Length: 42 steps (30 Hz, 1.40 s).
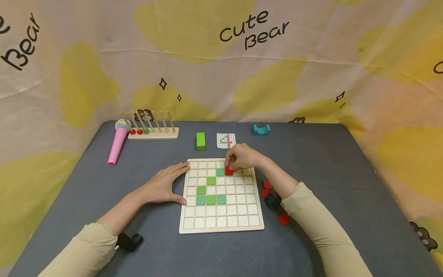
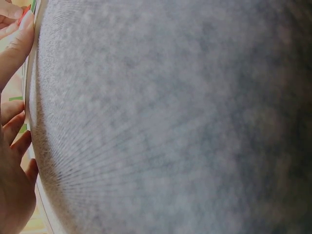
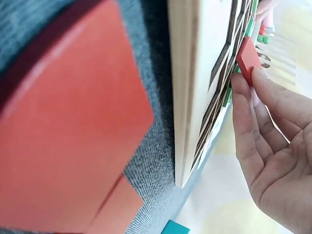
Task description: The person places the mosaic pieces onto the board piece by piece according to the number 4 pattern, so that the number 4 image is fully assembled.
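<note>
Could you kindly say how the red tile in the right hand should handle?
The red tile is probably stiff, showing no bend as the right hand pinches it. It looks thin and small, so likely light. Its flat faces suggest sliding, not rolling.

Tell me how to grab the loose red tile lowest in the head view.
Probably pinch two opposite edges, coming down from above on the side nearer the person. The red tile is thin and seems to lie flat with no handle, with only table showing on that side. The right hand would suit, once it releases the red piece it pinches.
</note>
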Motion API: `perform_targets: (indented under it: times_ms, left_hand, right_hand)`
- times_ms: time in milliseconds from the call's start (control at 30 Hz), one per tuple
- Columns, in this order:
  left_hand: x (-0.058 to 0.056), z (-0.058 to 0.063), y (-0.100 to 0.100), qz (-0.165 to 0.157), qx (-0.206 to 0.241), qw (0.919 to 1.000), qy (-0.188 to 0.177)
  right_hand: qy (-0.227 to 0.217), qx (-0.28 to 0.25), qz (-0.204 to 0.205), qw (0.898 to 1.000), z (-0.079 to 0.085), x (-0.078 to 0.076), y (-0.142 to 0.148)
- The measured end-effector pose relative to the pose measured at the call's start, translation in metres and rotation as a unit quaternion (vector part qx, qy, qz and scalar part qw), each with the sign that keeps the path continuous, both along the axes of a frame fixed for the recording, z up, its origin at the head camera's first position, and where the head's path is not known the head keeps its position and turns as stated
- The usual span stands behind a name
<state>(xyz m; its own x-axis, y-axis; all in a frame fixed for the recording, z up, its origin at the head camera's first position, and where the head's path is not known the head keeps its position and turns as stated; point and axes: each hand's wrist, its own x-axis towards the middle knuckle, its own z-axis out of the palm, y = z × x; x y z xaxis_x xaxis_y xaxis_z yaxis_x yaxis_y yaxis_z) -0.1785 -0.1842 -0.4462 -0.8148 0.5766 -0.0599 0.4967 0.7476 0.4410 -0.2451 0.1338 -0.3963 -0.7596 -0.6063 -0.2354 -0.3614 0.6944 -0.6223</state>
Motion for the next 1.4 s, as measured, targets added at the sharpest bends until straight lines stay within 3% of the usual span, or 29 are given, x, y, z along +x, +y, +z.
perform_targets:
  times_ms: [1400]
  left_hand:
    - [0.0008,0.0008,-0.0001,-0.002,0.003,1.0000,-0.001]
  right_hand:
    - [0.030,0.003,-0.007,1.000,0.0005,0.0053,0.0000]
